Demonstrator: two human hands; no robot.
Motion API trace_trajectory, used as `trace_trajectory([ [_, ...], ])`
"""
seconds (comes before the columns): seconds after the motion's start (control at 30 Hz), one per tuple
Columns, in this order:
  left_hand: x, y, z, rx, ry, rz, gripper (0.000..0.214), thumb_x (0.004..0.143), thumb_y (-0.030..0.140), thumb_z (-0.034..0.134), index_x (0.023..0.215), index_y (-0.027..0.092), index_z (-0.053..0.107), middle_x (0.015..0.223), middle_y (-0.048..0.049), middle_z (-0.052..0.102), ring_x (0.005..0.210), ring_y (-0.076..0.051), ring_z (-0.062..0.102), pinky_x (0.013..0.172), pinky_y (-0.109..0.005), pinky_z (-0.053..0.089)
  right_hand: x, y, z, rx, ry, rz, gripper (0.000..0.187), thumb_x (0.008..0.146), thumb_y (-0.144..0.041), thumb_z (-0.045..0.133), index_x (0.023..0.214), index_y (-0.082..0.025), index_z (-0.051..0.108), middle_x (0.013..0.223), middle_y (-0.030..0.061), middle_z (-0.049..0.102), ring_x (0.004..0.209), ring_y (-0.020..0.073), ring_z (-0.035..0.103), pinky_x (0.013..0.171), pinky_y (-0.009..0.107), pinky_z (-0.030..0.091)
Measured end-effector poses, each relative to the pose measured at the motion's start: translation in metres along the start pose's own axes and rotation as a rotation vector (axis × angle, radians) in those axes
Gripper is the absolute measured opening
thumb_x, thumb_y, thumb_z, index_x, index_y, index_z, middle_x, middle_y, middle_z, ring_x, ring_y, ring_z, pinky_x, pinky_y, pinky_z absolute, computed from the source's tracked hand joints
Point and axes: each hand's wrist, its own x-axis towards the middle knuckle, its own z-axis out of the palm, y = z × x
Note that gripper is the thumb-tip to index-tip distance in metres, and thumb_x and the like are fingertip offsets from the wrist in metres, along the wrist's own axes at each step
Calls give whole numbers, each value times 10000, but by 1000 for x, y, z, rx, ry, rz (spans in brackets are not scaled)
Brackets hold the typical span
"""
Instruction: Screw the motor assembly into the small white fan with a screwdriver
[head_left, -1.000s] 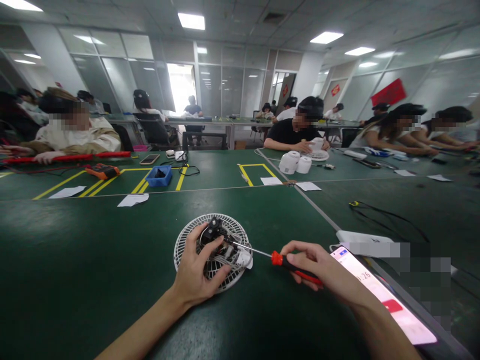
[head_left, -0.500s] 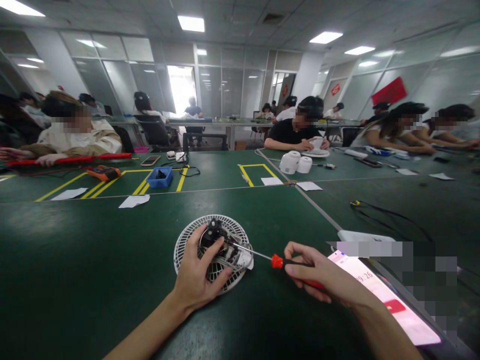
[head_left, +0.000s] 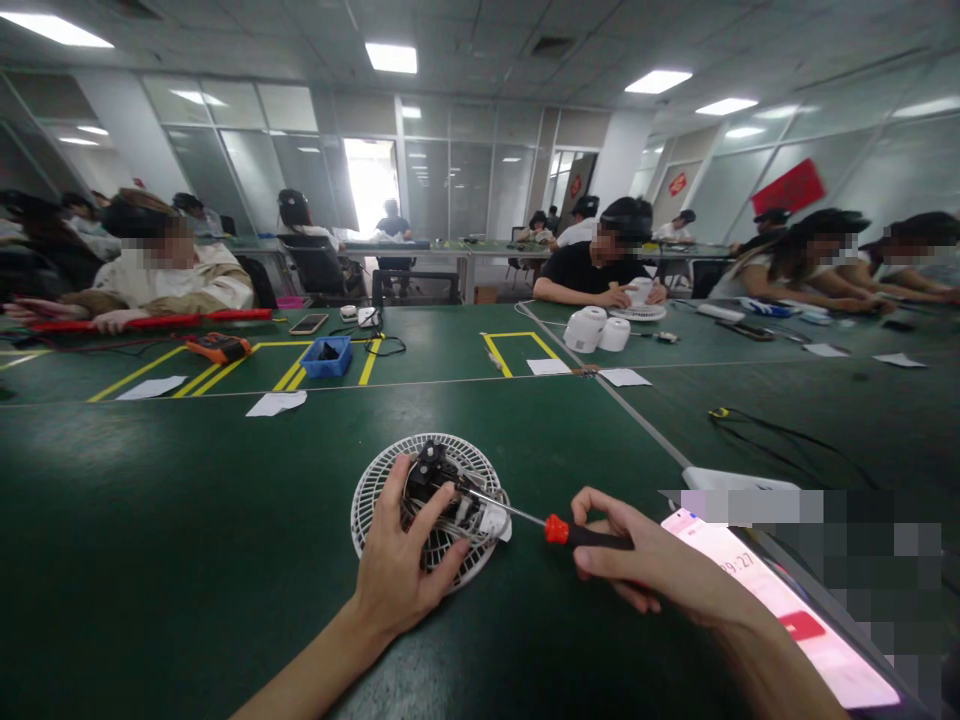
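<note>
A round white fan grille (head_left: 373,478) lies on the green table, with a black motor-like assembly (head_left: 430,462) and bundled grey wires on top of it. My left hand (head_left: 401,555) is closed around the assembly, thumb and fingers pressing on its near side and on the wires. In my right hand (head_left: 626,545) is a screwdriver (head_left: 570,532) with a red and black handle, held between thumb and fingers. Its metal shaft points left into the assembly; the tip is hidden among the parts. A small white piece (head_left: 495,522) sits at the grille's right edge.
A lit phone (head_left: 772,590) lies by my right forearm. Farther back are a blue bin (head_left: 327,357), an orange and black tool (head_left: 219,347), paper slips (head_left: 276,403), white housings (head_left: 585,328) and a black cable (head_left: 787,430). Several people sit at the tables.
The view has shifted slightly, so the scene sits a little lower and farther right. My right fingers have shifted on the screwdriver handle, showing more of its black part. My left hand keeps its hold.
</note>
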Motion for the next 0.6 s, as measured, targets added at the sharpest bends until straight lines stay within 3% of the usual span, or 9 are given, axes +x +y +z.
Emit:
trace_trajectory([
  [0.1,0,-1,0,-2,28,40,535,862,284,693,1377,297,549,1673,-97,113,1500,-390,289,1152,-584,417,-2,-2,1,-46,20,-22,541,713,-458,852,986,-252,433,930,-33,656,422,11,481,333,110,282],
  [0.33,1,0,1,10,31,45,471,864,294,688,1328,282,608,1636,-105,177,1477,-424,315,1139,-618,427,0,-3,3,-67,95,-68,432,748,-514,821,873,-200,551,729,-29,597,572,104,586,494,195,454],
  [0.6,0,0,2,17,22,52,498,871,300,684,1361,309,593,1631,-111,178,1480,-429,303,1136,-634,417,2,-1,1,14,44,3,536,758,-689,728,805,-183,561,628,5,659,474,99,557,443,194,380],
])
